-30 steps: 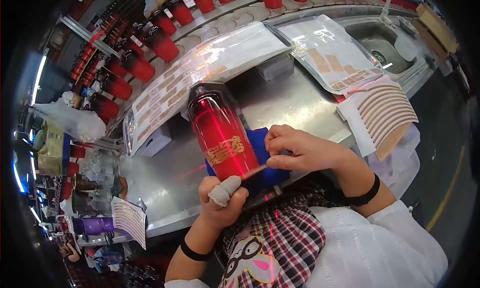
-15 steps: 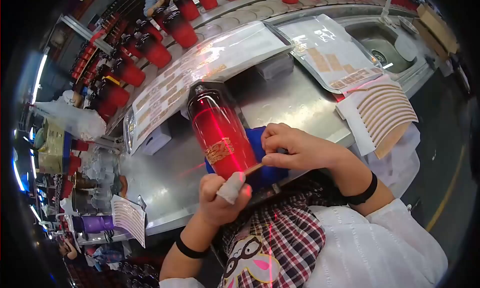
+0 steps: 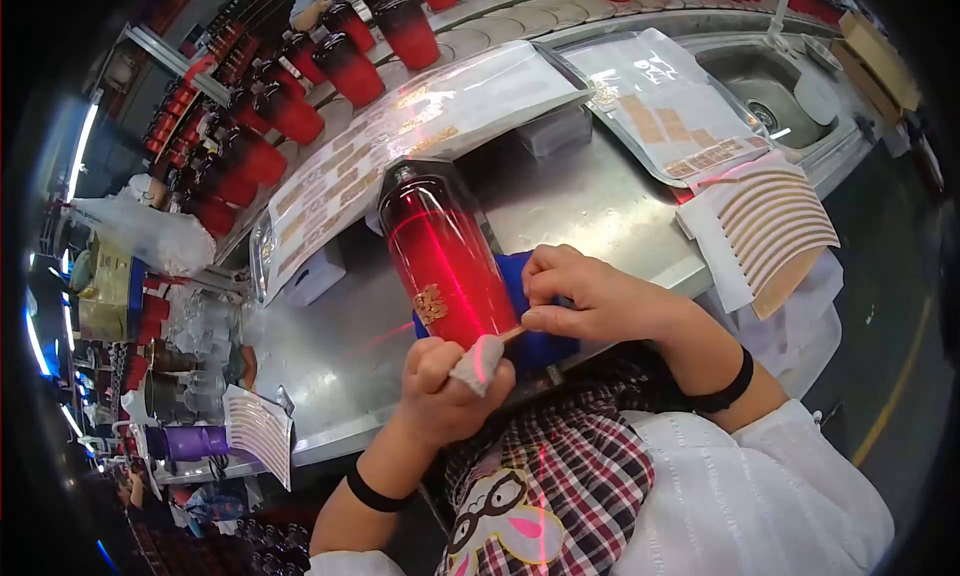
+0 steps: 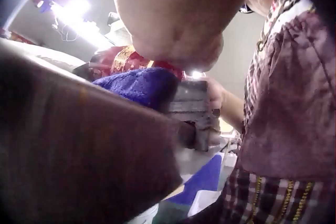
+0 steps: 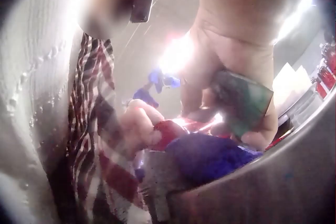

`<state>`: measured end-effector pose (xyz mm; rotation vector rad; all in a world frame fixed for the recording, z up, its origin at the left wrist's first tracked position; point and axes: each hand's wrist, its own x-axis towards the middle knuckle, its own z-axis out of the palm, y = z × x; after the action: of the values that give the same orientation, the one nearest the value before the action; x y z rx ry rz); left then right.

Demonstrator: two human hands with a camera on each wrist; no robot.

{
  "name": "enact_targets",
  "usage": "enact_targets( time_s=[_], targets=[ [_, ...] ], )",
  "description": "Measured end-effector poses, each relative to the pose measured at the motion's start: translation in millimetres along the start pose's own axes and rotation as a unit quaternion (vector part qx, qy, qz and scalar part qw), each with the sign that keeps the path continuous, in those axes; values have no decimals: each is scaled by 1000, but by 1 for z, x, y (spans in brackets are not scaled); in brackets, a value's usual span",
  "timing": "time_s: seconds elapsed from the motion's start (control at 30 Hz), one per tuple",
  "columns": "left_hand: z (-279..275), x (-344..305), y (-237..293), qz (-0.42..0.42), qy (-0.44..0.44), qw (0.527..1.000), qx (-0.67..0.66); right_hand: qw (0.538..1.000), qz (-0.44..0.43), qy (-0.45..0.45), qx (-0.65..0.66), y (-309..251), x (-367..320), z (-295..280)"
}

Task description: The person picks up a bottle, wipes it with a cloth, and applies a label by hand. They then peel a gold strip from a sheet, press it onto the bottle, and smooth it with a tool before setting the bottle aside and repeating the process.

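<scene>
A red bottle [image 3: 445, 251] with a dark top lies neck-away on a blue cloth [image 3: 545, 351], a gold pattern [image 3: 430, 304] on its left side. At its base, the left hand [image 3: 445, 391] has curled fingers round the lower edge; one digit wears a pale wrap [image 3: 478, 364]. The right hand [image 3: 595, 298], fingers bent, pinches the end of a thin brownish strip [image 3: 512, 334] that runs to the bottle's base. In the right wrist view a dark green flat piece [image 5: 244, 103] lies against the right hand [image 5: 236, 50]. The left wrist view shows the left hand [image 4: 173, 24] above the cloth.
Trays with patterned sheets [image 3: 340, 176] [image 3: 665, 126] stand behind the bottle. Right of the hands is a sheet of curved strips [image 3: 775, 226], with another [image 3: 258, 436] at left. Further back are a sink [image 3: 765, 96] and rows of red bottles [image 3: 350, 71].
The bottle has turned, its gold pattern moving left and showing narrower. The left hand has shifted slightly up and right; the right hand hardly moved. The background bottles have moved along to the right.
</scene>
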<state>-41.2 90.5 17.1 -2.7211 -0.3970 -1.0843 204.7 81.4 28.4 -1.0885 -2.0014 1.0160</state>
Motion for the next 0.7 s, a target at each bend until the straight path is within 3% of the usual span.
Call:
enact_targets(
  time_s=[0.07,0.27,0.4,0.57,0.7],
  targets=[
    [-4,12,0,48,-33,998,35,1000,-4,12,5,1,-1,2],
    [1,-18,0,-35,12,999,-19,1000,-11,14,-2,-2,-1,3],
    [-1,-1,1,-24,24,999,-41,1000,-5,10,2,1,-1,3],
    [-3,14,2,42,-40,996,71,1000,6,20,-14,1,-3,5],
    [-3,21,9,25,-41,990,130,1000,1,20,-24,2,-2,6]
  ],
)
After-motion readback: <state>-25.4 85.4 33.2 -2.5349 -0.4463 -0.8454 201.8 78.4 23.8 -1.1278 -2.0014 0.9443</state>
